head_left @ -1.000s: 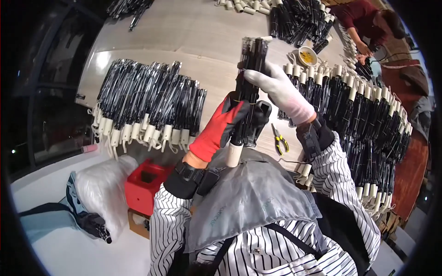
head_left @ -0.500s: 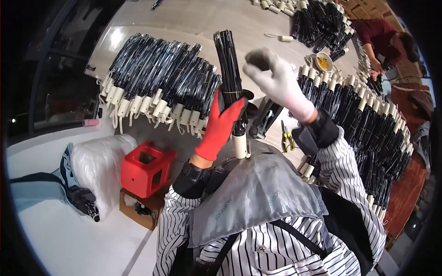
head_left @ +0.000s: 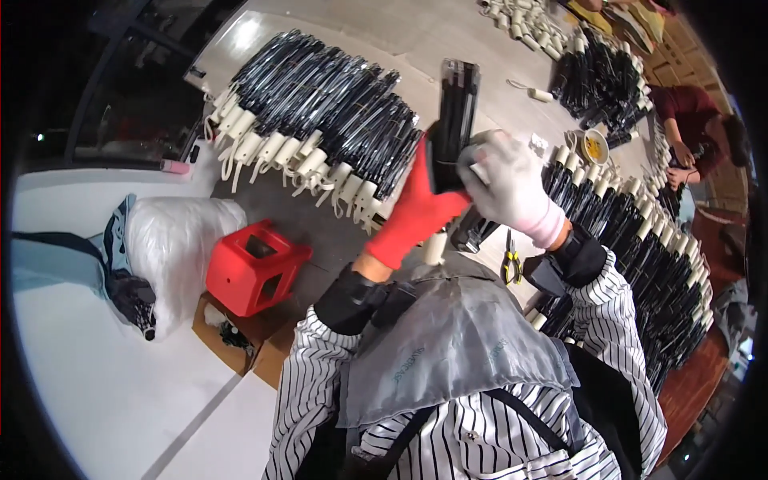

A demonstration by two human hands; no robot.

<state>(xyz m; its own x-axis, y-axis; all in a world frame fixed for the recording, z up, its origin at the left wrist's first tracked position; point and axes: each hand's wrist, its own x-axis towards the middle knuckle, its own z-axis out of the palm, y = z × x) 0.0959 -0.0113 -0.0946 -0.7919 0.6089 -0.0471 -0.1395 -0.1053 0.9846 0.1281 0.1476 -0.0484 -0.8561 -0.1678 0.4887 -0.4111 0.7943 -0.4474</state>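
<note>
A folded umbrella frame (head_left: pixel 458 104) with black ribs stands upright in front of me. Its white handle (head_left: pixel 434 249) points down toward my grey apron (head_left: pixel 448 336). My left hand (head_left: pixel 416 212), in a red glove, is closed around the frame's middle. From the right, my right hand (head_left: pixel 512 182), in a white glove with a dark palm, has its fingers curled against the ribs just above the left hand; they are slightly blurred. Yellow-and-black pliers (head_left: pixel 511 260) lie beside a black metal fixture (head_left: pixel 474 234) below my right hand.
Rows of umbrella frames with white handles lie at left (head_left: pixel 312 104) and right (head_left: pixel 632 240). A small bowl (head_left: pixel 594 147) holds yellow bits. At lower left are a red plastic stool (head_left: pixel 256 268), a cardboard box (head_left: pixel 220 328) and a clear plastic bag (head_left: pixel 180 256). A co-worker (head_left: pixel 690 120) bends at far right.
My right hand, earlier open and apart from the umbrella frame, has come left and down onto its ribs. The left hand still holds the frame. The whole view has shifted slightly.
</note>
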